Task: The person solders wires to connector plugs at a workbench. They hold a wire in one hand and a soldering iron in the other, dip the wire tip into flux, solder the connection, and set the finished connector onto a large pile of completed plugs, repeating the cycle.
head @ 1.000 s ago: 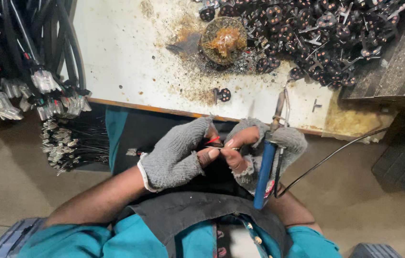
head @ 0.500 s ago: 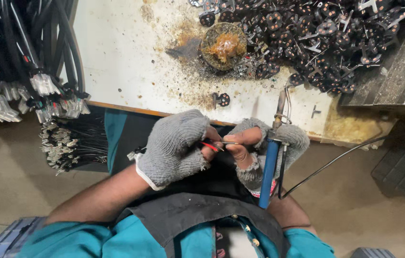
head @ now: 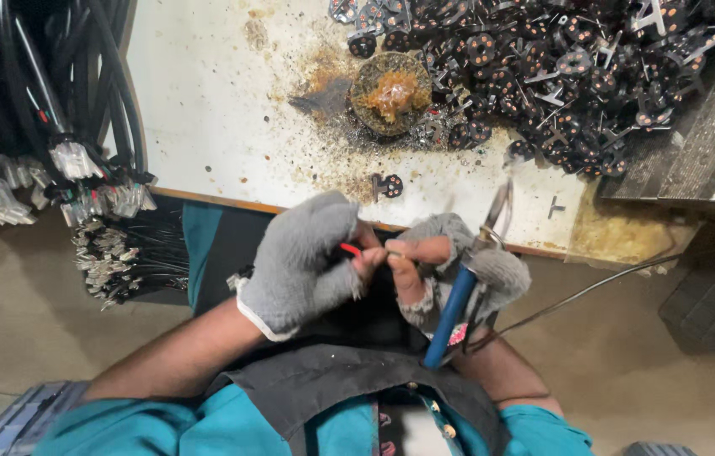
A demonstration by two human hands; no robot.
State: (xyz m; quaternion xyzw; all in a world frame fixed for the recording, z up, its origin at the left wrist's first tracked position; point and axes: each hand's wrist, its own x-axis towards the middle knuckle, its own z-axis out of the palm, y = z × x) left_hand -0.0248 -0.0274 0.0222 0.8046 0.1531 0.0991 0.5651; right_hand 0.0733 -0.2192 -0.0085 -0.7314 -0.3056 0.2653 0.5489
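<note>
Logged this one from the head cam. Left hand (head: 307,262), in a grey fingerless glove, was curled tight, bare fingertips pinching a thin red wire (head: 350,249) just below the edge of the white bench (head: 205,110). Right hand (head: 459,262), same kind of glove, met it fingertip to fingertip; thumb and forefinger were closed on the other end of that wire, or on something small at its tip. Too small and partly hidden, so I couldn't tell which.

Right hand also had a soldering iron (head: 459,291) clamped in the palm and back fingers: blue handle pointing down toward the black apron (head: 332,380), metal tip up past the bench edge. Its cable (head: 611,283) ran off to the right.

So the wire sat between both hands, over the lap, off the bench, near the front edge.

On the bench: a round tin of brownish flux (head: 391,91) ringed by scorch stains, a big heap of small black connector parts (head: 560,76) at upper right touching the tin's right side, and one stray black part (head: 387,186) near the front edge, just above the hands.

At left, bundles of black cables (head: 45,110) with stripped ends hung off the bench side, more below at (head: 121,257).
</note>
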